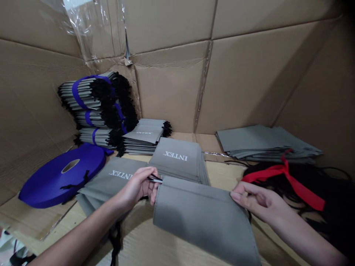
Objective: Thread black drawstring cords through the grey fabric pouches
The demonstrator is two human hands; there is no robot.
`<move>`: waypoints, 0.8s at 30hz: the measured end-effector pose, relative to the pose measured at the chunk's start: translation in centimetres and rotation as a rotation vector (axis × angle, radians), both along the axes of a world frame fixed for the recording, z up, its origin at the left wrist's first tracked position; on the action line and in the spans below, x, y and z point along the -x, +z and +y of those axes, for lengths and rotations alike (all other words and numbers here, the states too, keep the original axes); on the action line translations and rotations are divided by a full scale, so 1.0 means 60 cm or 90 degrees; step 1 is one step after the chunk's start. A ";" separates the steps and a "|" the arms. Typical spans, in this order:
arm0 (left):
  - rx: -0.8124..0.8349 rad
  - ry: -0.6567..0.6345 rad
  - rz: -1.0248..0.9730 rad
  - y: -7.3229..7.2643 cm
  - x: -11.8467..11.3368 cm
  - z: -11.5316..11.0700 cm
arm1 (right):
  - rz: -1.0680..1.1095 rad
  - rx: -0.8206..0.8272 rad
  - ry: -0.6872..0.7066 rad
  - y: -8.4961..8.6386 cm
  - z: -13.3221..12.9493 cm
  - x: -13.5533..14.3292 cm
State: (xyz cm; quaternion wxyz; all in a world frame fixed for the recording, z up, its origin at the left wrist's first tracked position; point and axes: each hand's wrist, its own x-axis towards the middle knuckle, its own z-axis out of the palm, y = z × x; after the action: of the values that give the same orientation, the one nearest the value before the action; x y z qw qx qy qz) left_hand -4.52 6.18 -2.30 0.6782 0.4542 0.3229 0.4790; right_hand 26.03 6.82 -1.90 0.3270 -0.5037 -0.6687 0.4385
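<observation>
A plain grey fabric bag [202,218] is stretched between my two hands. My left hand [142,184] is closed at the bag's upper left corner, pinching a thin dark and silvery tool with black cord near it; the tool's tip meets the hem opening. My right hand [249,199] pinches the upper right corner between thumb and fingers. Just behind the bag lies a stack of grey INTEX bags [177,155]. More INTEX bags [111,177] lie fanned out beneath and beyond my left forearm, with black cords hanging below.
At the left are a blue ribbon roll [50,177] and bundled bags [94,107] tied with blue ribbon. A smaller corded stack [144,136] stands beside them. Plain grey pieces [266,142] lie back right, above black cords tied with red ribbon [285,173]. Cardboard walls [172,88] surround the table.
</observation>
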 end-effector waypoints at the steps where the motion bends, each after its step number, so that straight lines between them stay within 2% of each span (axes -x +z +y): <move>1: -0.006 0.007 0.003 0.002 0.000 -0.001 | 0.006 -0.003 0.001 -0.001 0.001 0.000; 9: -0.069 0.018 0.105 0.021 0.003 -0.011 | 0.087 0.006 -0.001 0.001 0.002 0.008; 13: -0.077 0.062 0.025 0.019 0.004 -0.011 | 0.094 0.066 -0.008 0.006 0.003 0.010; 17: -0.076 0.046 -0.089 0.007 0.003 -0.006 | 0.083 0.081 -0.012 0.000 0.012 0.002; 21: -0.079 0.031 -0.111 -0.004 0.002 -0.001 | 0.068 0.084 -0.024 -0.013 0.022 -0.008; 24: -0.114 0.066 -0.098 -0.005 0.002 0.000 | 0.073 0.097 -0.025 -0.017 0.023 -0.009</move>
State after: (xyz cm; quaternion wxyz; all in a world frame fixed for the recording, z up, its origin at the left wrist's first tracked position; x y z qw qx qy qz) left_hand -4.64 6.21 -2.61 0.6321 0.4576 0.2486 0.5737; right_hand 26.56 8.19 -2.94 0.3339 -0.5142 -0.6035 0.5098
